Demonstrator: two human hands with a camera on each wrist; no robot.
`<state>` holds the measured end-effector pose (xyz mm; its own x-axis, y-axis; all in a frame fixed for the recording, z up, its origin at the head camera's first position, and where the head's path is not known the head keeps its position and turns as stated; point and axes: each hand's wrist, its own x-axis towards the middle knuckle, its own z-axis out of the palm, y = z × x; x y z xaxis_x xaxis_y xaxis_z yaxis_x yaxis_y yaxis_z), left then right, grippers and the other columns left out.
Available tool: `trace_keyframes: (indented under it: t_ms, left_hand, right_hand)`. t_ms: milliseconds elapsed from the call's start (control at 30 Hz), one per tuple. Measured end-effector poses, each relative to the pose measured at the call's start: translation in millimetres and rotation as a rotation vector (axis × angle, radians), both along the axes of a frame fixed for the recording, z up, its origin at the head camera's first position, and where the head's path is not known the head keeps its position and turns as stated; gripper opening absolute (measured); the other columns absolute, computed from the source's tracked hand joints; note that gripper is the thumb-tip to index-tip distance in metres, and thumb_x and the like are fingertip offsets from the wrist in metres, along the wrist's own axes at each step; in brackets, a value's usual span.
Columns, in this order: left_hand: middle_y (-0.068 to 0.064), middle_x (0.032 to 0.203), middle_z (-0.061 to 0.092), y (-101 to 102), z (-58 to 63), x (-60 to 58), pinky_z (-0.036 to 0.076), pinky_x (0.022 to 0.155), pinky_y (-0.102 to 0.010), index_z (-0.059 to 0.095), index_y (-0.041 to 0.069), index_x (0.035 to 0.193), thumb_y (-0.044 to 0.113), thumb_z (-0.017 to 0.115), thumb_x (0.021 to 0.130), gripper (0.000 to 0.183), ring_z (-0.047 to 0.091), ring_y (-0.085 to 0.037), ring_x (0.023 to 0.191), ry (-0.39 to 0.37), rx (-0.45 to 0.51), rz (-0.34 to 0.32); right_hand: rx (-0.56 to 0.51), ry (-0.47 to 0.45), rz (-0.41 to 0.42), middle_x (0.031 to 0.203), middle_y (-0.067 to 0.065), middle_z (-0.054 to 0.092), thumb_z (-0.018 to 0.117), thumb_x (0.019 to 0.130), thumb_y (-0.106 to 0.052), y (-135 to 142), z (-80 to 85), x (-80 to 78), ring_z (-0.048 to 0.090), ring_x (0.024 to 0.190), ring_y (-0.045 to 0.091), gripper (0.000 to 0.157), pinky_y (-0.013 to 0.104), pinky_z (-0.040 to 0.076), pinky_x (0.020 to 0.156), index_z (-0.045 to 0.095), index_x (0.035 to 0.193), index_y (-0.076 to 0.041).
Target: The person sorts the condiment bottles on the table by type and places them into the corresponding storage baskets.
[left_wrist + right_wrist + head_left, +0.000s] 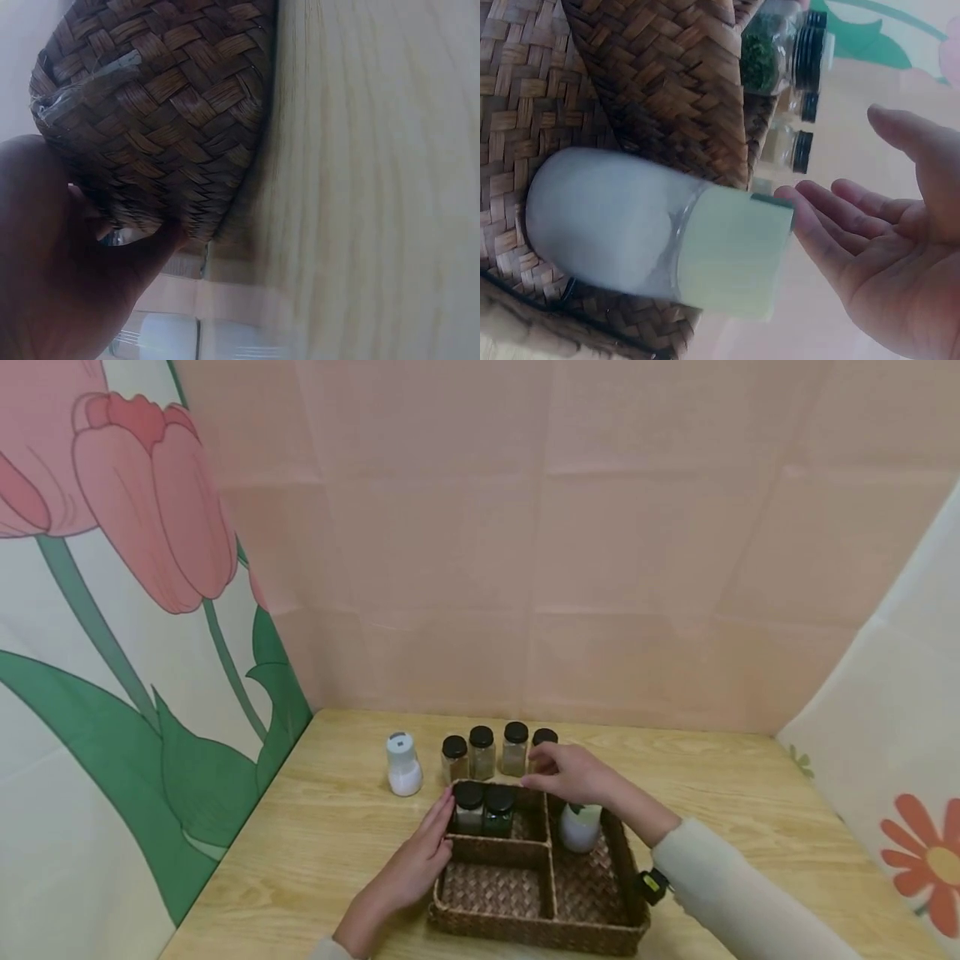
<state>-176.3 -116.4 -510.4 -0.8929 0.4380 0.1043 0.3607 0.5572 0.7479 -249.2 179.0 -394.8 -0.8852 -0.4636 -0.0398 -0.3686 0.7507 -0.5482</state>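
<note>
A brown woven basket (540, 932) with three compartments stands on the table. Against its left outer wall rests my left hand (412, 864), fingers mostly straight; the left wrist view shows this hand (82, 262) touching the weave (172, 97). My right hand (573, 774) hovers over the back rim, fingers loosely bent and holding nothing. Just below it, a white bottle with a pale green cap (652, 225) stands in the right compartment, near the right hand's fingers (817, 236). In the back left compartment are two black-lidded jars, one clear (470, 817), one with green flakes (759, 56).
Behind the basket stand several black-lidded spice jars (482, 756), the rightmost partly hidden by my right hand. A white bottle with a light blue cap (404, 768) is to their left. A small black object with a yellow-green face (653, 886) sits beside the basket's right rim.
</note>
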Motion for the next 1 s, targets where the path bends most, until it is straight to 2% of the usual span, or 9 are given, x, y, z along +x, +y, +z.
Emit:
trace_keyframes:
  t_ms: [300, 500, 733, 1000]
  left_hand:
    - [0.0, 0.172, 0.001, -1, -1.9, 0.0, 0.026, 0.121, -0.054, 0.01, 0.016, 0.164, 0.021, 0.039, 0.108, 0.064, 0.013, -0.024, 0.155, 0.0, -0.002, -0.002]
    - [0.004, 0.171, 0.0, -1, -1.1, 0.2, 0.025, 0.121, -0.053, 0.01, 0.016, 0.164, 0.021, 0.04, 0.108, 0.064, 0.013, -0.023, 0.155, 0.003, 0.001, 0.005]
    - [0.007, 0.171, -0.001, -1, -0.6, 0.5, 0.024, 0.121, -0.052, 0.011, 0.016, 0.164, 0.019, 0.041, 0.107, 0.064, 0.013, -0.022, 0.155, 0.013, -0.004, 0.01]
    - [-0.001, 0.172, 0.003, -1, -0.5, 0.0, 0.025, 0.121, -0.053, 0.012, 0.013, 0.164, 0.018, 0.041, 0.107, 0.064, 0.015, -0.024, 0.154, 0.019, 0.0, 0.002]
  right_hand:
    - [0.014, -0.017, -0.047, 0.124, 0.016, 0.067, 0.066, 0.096, -0.047, 18, -5.9, -13.3, 0.066, 0.109, 0.03, 0.057, 0.046, 0.058, 0.085, 0.06, 0.133, -0.004]
    - [0.02, 0.007, -0.076, 0.121, 0.02, 0.067, 0.067, 0.097, -0.038, 30, -12.0, -21.1, 0.066, 0.108, 0.034, 0.053, 0.048, 0.057, 0.085, 0.059, 0.132, 0.001]
    - [0.02, -0.021, -0.108, 0.124, 0.024, 0.065, 0.067, 0.097, -0.035, 39, -17.6, -25.7, 0.064, 0.112, 0.038, 0.053, 0.05, 0.057, 0.087, 0.057, 0.134, 0.003]
    - [0.041, -0.053, -0.14, 0.127, 0.027, 0.062, 0.071, 0.094, -0.035, 44, -25.8, -31.1, 0.062, 0.113, 0.041, 0.062, 0.052, 0.055, 0.089, 0.052, 0.137, 0.006]
